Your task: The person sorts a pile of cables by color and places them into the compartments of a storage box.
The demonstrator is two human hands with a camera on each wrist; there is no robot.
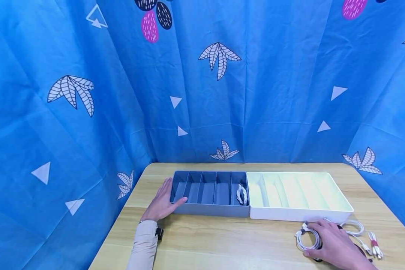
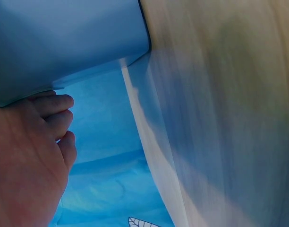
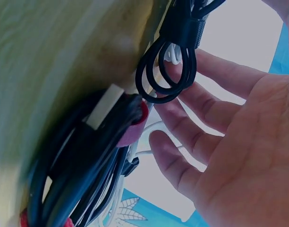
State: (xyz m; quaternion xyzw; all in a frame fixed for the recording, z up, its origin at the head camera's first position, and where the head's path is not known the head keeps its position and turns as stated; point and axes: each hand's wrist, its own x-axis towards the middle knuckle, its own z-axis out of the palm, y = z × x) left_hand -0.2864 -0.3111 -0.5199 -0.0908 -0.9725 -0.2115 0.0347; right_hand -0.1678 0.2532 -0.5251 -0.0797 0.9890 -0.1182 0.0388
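Right hand [image 1: 334, 243], fingers loosely spread, reaches over black cable bundle [image 3: 83, 156] on wood-grain table [image 1: 229, 243] before white divided tray [image 1: 300, 214], coils likely light and springy, best pinched at red band [image 3: 133, 132], while left hand [image 1: 162, 204], fingers extended, thumb apart, rests against grey divided tray [image 1: 210, 210].

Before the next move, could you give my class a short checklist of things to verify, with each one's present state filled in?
1. Left hand at the gray tray's left end: ok.
2. Right hand at the cables: ok.
3. Right hand's fingers closed around a cable: not ok; they look loosely spread.
4. White tray beside the gray one: ok.
5. White bundle in the gray tray's rightmost compartment: ok.
6. Every cable off the tabletop: not ok; a red-banded white cable lies there, among others.
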